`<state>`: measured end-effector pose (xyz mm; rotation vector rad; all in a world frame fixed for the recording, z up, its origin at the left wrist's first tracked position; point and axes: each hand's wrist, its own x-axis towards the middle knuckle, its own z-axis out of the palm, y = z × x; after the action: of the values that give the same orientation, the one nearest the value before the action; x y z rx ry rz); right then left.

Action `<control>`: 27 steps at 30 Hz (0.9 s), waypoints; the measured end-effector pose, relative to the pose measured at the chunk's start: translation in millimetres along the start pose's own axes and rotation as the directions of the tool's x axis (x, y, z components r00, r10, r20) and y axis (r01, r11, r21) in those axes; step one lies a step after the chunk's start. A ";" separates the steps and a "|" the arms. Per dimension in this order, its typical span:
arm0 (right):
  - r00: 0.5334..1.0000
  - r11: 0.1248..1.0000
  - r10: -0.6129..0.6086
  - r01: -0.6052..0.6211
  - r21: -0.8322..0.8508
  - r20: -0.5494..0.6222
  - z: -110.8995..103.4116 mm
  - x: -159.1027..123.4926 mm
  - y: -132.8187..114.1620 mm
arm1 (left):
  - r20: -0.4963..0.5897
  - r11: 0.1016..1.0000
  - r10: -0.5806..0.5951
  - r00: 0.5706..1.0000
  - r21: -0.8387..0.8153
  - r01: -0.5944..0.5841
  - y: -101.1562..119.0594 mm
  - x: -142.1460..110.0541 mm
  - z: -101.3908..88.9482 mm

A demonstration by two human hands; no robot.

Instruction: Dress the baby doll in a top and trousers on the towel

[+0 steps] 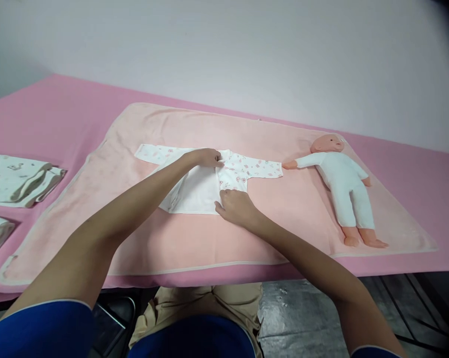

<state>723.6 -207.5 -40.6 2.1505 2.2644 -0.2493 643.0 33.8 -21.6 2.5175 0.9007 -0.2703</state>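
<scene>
A small white baby shirt with a reddish print lies spread on a peach blanket, its front laid open on the left side. My left hand is closed on the shirt's front edge near the neckline, fingertips pinching the cloth. Lower down, my right hand is closed at the same front edge by the hem, its fingers pressed together on the fabric. To the right lies a baby doll in a white suit, on its back; one of its hands touches or nearly touches the shirt's right cuff.
Folded printed cloths are stacked at the left on the pink table cover. A pale wall rises behind the table. Below the front edge are a dark chair-like object and grey floor.
</scene>
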 end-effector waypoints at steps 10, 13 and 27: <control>1.000 0.810 0.001 0.005 0.586 -0.010 -22.2 -13.0 17.1 | -0.025 0.996 0.027 0.999 -0.089 -0.030 -7.9 2.4 4.9; 0.997 0.694 0.058 -0.005 0.720 -0.049 -11.2 -14.1 13.2 | -0.022 0.988 0.033 0.999 -0.149 -0.036 -12.7 3.4 5.4; 0.940 0.290 0.332 -0.026 0.957 -0.075 -3.6 -40.0 77.9 | -0.035 0.942 0.025 0.999 -0.333 -0.035 27.4 11.6 -22.9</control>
<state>803.6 -243.3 -40.9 3.0293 2.1303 -1.8766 670.1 32.4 4.2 2.2231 0.8401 -0.0615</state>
